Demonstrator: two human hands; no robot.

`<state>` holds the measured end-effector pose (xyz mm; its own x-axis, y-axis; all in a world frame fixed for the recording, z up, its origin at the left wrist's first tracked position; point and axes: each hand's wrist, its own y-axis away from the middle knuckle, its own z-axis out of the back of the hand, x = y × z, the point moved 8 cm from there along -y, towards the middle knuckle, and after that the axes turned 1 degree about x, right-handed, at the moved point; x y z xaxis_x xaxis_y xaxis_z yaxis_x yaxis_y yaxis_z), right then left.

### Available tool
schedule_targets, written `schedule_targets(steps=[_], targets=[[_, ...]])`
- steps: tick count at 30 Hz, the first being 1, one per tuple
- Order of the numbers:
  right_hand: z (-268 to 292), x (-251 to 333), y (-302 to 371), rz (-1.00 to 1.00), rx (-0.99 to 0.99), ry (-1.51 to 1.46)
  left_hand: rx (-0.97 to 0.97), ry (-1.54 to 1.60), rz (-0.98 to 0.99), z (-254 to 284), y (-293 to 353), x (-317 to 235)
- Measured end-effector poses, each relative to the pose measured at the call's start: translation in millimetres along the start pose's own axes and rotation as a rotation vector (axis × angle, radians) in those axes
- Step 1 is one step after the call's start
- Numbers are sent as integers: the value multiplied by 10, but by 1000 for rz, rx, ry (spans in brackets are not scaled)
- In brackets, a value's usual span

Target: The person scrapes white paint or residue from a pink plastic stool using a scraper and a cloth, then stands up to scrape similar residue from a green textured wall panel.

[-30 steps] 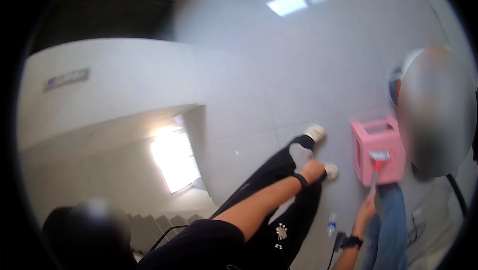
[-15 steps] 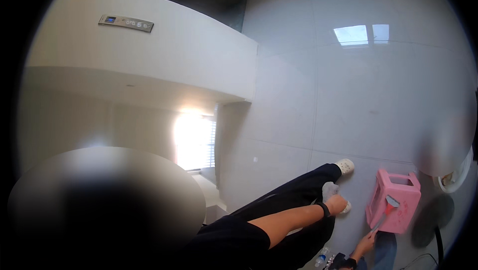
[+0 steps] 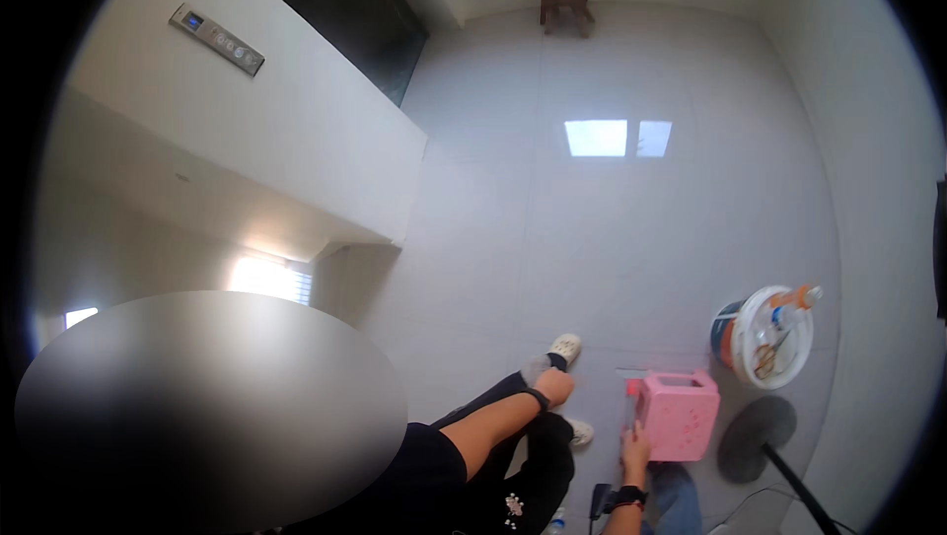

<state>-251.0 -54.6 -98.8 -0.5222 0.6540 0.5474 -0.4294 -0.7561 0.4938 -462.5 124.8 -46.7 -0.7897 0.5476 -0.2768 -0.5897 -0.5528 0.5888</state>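
My right hand (image 3: 634,444) comes in from the lower edge with a black band on the wrist. Its fingers are wrapped round the handle of a scraper (image 3: 632,389) with a red head and a wide flat blade. The blade is beside the far left corner of a pink plastic stool (image 3: 681,427), low over the grey tiled floor. A blue-jeans leg (image 3: 676,498) shows just right of my forearm. My left hand is out of the picture.
Another person's hand (image 3: 557,385) is by their grey sock (image 3: 536,369) and pale clog (image 3: 566,346), close on my left. A white bucket (image 3: 786,369) holds bottles and scissors. A round-based stand (image 3: 755,441) is right of the stool. A small brown stool (image 3: 563,10) stands far off.
The view has swung right, bringing the bucket and brown stool into sight. The scraper moved from over the pink stool's top to the floor at its left, still in my right hand.
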Motion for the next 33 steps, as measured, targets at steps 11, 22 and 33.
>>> schedule_targets(steps=[11, 22, 33], targets=[[322, 1887, 40, 78, 113, 142, -156, 464, 198, 1574, 728, 921], [598, 5351, -561, 323, 331, -86, -569, 785, -10, 2990, 703, 1984], [163, 7460, -1651, 723, 291, -6, -604, 1349, 328, 4102, 150, 3518]])
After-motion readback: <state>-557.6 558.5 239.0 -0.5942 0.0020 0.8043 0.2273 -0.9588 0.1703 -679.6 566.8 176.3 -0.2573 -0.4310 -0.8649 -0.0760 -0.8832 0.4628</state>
